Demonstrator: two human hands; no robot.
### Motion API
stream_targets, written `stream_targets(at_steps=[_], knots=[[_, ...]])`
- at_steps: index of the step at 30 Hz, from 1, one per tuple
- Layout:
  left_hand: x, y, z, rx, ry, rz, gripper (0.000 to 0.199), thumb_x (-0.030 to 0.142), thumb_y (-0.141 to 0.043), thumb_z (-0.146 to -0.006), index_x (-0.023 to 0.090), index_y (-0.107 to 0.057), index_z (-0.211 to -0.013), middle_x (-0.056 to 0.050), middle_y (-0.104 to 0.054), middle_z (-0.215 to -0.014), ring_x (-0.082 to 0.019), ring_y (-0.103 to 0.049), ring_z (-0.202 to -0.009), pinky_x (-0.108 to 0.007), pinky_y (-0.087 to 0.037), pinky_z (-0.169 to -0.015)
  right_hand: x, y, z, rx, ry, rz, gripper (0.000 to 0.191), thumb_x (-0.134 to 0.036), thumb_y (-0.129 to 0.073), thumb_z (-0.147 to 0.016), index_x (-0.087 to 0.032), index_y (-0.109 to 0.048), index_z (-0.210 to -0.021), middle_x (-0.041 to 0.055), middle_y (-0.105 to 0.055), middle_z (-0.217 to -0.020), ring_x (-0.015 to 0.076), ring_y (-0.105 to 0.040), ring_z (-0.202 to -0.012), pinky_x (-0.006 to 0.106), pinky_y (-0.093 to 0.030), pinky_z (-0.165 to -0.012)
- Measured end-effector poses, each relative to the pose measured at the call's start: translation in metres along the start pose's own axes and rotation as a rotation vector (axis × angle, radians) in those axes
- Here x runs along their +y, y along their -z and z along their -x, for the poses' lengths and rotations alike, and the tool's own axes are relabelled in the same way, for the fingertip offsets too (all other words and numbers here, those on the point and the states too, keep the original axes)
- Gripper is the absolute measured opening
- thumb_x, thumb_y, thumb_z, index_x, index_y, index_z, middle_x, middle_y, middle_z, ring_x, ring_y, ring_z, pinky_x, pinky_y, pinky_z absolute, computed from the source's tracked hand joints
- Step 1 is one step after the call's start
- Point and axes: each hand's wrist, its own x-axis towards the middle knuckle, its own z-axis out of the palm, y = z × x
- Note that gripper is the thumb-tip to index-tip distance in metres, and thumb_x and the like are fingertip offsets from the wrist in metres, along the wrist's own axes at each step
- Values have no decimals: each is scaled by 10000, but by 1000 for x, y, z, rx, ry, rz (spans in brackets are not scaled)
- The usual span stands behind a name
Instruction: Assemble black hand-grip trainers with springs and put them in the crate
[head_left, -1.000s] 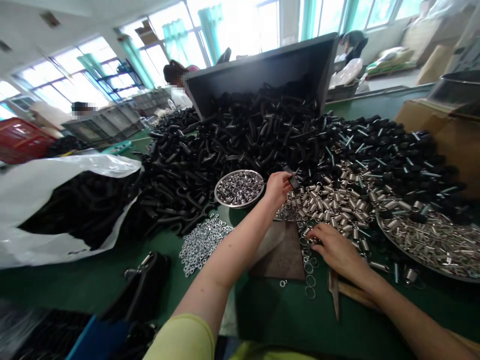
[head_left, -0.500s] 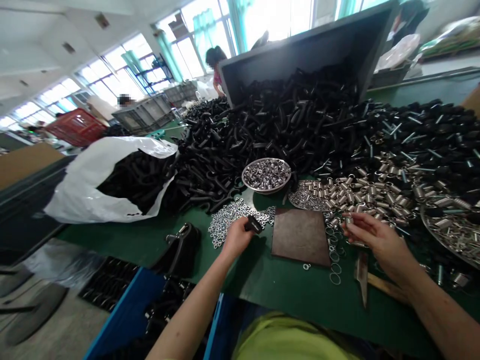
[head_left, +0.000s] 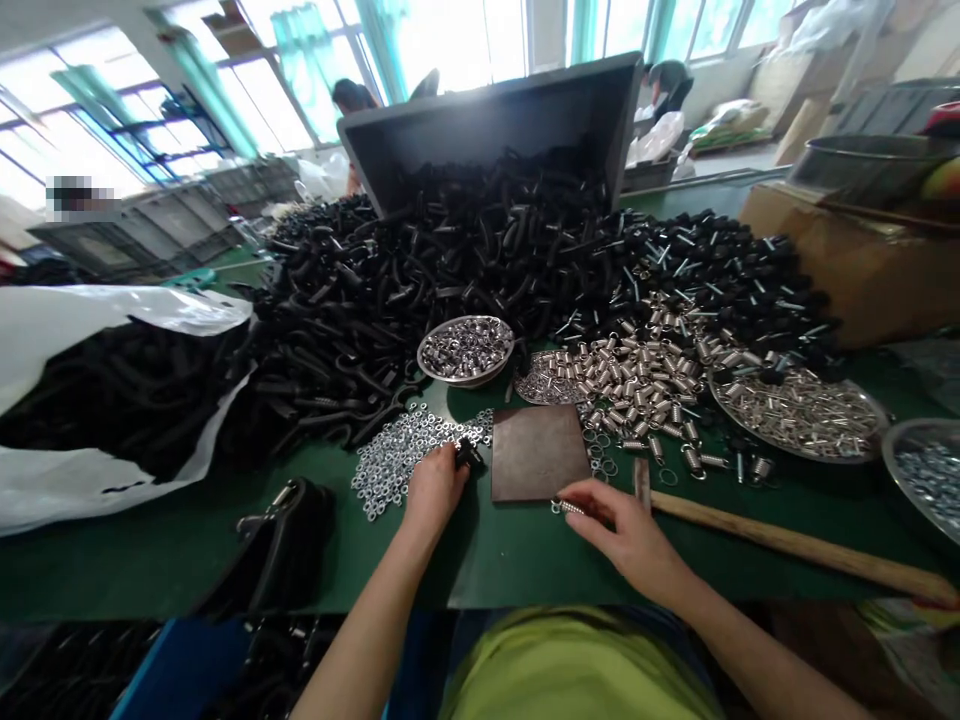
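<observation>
My left hand [head_left: 435, 492] is closed around a small black plastic part [head_left: 468, 454], beside a spread of loose metal nuts [head_left: 391, 462]. Between my hands lies a flat brown metal plate [head_left: 538, 455]. At the plate's lower right corner, my right hand [head_left: 619, 525] pinches a coil spring [head_left: 571, 507] between thumb and fingers. A hammer [head_left: 780, 540] with a wooden handle lies just right of that hand. Past the plate, a heap of coil springs [head_left: 637, 375] covers the table, and thin wire rings [head_left: 602, 462] lie by the plate's right edge.
A bowl of metal fittings [head_left: 465, 352] stands before a large pile of black curved parts [head_left: 480, 240] spilling from a grey crate [head_left: 495, 125]. Pans of small hardware [head_left: 806, 412] sit at right. A white sack [head_left: 150, 480] is at left, a cardboard box [head_left: 847, 265] at far right.
My right hand has moved left from the spring heap to the plate's near corner, carrying a spring. My left hand still holds the black part. The view has turned right.
</observation>
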Motion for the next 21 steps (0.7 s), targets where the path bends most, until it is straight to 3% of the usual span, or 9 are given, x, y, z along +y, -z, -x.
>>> stream_targets(at_steps=[4,8,10,12,14,17,21], knots=[[-4,7,1,14,47,130,92,177,-541,-731,164,-589,-808,-105,-647,-827,-278,-610,-884,-373,-425,-812,-1,1,-6,6,-9,-118,219,-337,-530,-839,-211,-615,-997,10,-605,-772,135,-568,-667,253,-460,-571],[2,8,16,-17,104,369,113,223,-522,-754,161,-607,-796,-46,-653,-714,-200,-641,-707,-314,-494,-689,-9,-3,-11,5,-40,-262,228,-385,-573,-807,-197,-608,-931,-25,-559,-647,114,-532,-562,249,-433,-537],[15,7,30,-63,149,669,175,275,-554,-755,144,-621,-850,-46,-667,-749,-165,-645,-681,-281,-516,-660,-14,-8,-13,-17,-52,-323,239,-400,-599,-786,-192,-600,-902,-29,-557,-622,114,-530,-541,255,-426,-533],[31,6,45,-138,235,1140,246,296,-655,-689,118,-632,-857,-61,-667,-774,-156,-646,-698,-272,-529,-678,-20,-15,-16,-42,-46,-373,228,-392,-626,-769,-194,-601,-879,-34,-547,-613,109,-523,-526,255,-418,-525],[48,7,59,-200,284,1439,265,276,-730,-621,109,-640,-807,-49,-654,-736,-142,-637,-682,-257,-532,-676,-25,-21,-18,-58,-5,-406,192,-366,-650,-754,-199,-620,-844,-26,-544,-667,102,-518,-540,249,-416,-516],[65,10,72,-248,249,1514,233,277,-751,-612,120,-647,-749,-22,-643,-706,-116,-609,-636,-234,-529,-639,-31,-25,-22,-79,72,-427,127,-331,-658,-752,-210,-655,-792,-8,-536,-800,90,-516,-576,243,-429,-510],[69,12,78,-288,193,1492,235,295,-749,-620,125,-656,-753,-23,-640,-696,-129,-600,-631,-251,-523,-619,-33,-25,-25,-83,77,-439,100,-308,-672,-738,-213,-671,-768,-8,-532,-815,93,-527,-591,239,-435,-510]])
